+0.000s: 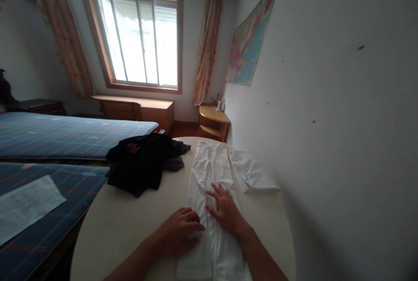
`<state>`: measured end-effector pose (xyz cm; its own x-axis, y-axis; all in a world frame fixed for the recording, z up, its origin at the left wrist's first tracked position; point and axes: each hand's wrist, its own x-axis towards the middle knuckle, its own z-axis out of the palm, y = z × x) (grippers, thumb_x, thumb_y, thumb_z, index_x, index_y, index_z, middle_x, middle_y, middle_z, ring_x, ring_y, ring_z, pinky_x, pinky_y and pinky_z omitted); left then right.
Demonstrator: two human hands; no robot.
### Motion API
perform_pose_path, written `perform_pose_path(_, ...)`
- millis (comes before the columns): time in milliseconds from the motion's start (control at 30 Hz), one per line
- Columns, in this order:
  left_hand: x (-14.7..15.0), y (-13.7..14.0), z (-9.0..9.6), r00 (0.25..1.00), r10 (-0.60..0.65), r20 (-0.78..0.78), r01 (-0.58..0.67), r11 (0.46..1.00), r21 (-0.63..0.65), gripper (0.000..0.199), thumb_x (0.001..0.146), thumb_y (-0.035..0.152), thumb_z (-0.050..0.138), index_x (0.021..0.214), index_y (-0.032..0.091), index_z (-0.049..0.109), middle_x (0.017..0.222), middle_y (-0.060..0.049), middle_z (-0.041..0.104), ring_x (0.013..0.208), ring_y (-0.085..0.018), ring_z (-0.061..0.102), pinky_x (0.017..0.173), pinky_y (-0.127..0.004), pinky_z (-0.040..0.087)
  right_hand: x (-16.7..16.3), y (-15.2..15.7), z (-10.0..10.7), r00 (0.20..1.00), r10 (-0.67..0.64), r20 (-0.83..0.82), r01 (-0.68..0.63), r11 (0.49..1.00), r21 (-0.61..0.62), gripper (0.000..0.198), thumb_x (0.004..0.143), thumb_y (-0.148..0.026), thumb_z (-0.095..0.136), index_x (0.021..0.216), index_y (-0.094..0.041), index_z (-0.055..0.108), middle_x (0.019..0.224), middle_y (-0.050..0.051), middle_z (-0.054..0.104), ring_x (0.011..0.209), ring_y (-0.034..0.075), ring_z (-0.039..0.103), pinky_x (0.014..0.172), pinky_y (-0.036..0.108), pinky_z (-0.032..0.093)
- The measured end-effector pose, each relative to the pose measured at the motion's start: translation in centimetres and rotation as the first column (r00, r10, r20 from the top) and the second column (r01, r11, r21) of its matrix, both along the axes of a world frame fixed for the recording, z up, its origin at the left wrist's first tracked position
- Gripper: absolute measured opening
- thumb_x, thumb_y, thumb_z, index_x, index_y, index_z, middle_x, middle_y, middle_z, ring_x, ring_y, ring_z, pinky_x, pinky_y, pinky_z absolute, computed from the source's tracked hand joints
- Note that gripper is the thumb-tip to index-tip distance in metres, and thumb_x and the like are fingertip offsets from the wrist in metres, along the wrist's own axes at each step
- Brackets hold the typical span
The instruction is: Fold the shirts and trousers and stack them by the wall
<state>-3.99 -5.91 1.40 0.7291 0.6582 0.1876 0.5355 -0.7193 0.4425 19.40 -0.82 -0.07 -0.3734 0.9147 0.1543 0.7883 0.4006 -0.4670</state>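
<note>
A pair of white trousers (212,163) lies lengthwise on the round cream table (107,229), its waist end at the far side and its legs toward me. My right hand (225,207) rests flat on the middle of the trousers with fingers spread. Over their left edge, closer to me, is my left hand (179,231), fingers loosely bent and apart, holding nothing. To the right lies a folded white garment (254,174). At the table's far left is a heap of black clothing (140,163) with a small pink mark.
Two beds with blue plaid mattresses (75,135) stand on the left, a sheet of paper (31,207) on the nearer one. The white wall (326,150) runs close along the table's right side. A small wooden shelf unit (214,115) stands beyond the table.
</note>
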Motion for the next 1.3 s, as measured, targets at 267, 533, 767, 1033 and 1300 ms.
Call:
perform_pose_path(267,1.7,-2.0,1.1,0.987,-0.135,-0.086,0.139,0.99,0.033,0.043,0.08,0.012,0.062,0.114,0.038,0.068,0.124,0.0,0.062,0.099,-0.02,0.061,0.093,-0.035,0.044,1.8,0.2,0.4,0.969,0.034,-0.243,-0.016,0.997,0.076,0.029,0.093,-0.032,0.053,0.114,-0.022,0.071,0.122,0.008,0.067,0.119,0.021,0.058,0.107,0.038,0.042)
perform_pose_path(533,2.3,-2.9,1.1,0.973,-0.229,0.0,0.229,0.973,0.001,0.023,0.081,0.015,0.064,0.098,0.03,0.068,0.11,0.002,0.069,0.106,-0.019,0.058,0.096,-0.032,0.041,2.3,0.2,0.2,0.971,0.057,-0.233,-0.035,0.995,0.095,0.026,0.089,-0.031,0.061,0.111,-0.025,0.073,0.12,0.007,0.067,0.115,0.021,0.059,0.105,0.038,0.042)
perform_pose_path(767,3.0,-3.2,1.3,0.957,-0.281,0.076,0.282,0.959,-0.001,0.016,0.081,0.012,0.059,0.089,0.025,0.063,0.099,-0.001,0.07,0.097,-0.017,0.059,0.094,-0.029,0.043,2.0,-0.2,0.1,0.987,0.067,-0.143,-0.051,0.992,0.112,0.019,0.086,-0.032,0.066,0.101,-0.03,0.077,0.124,0.005,0.066,0.117,0.022,0.057,0.106,0.041,0.04)
perform_pose_path(1033,2.9,-3.1,0.4,0.955,-0.287,0.072,0.292,0.954,-0.062,0.022,0.08,0.013,0.063,0.094,0.028,0.068,0.1,0.0,0.07,0.097,-0.017,0.061,0.096,-0.03,0.043,-1.1,2.3,0.9,0.996,-0.086,-0.027,0.088,0.992,0.09,0.024,0.092,-0.033,0.054,0.096,-0.024,0.076,0.106,0.006,0.071,0.105,0.02,0.061,0.097,0.031,0.041)
perform_pose_path(1300,2.6,-2.6,0.4,0.939,-0.328,0.104,0.339,0.934,-0.115,0.011,0.091,0.027,0.062,0.097,0.03,0.071,0.105,-0.001,0.071,0.101,-0.017,0.061,0.099,-0.031,0.041,-4.4,9.1,1.5,0.897,-0.425,0.123,0.43,0.903,-0.012,0.032,0.092,-0.043,0.052,0.097,-0.022,0.075,0.105,0.01,0.074,0.101,0.024,0.066,0.087,0.035,0.041)
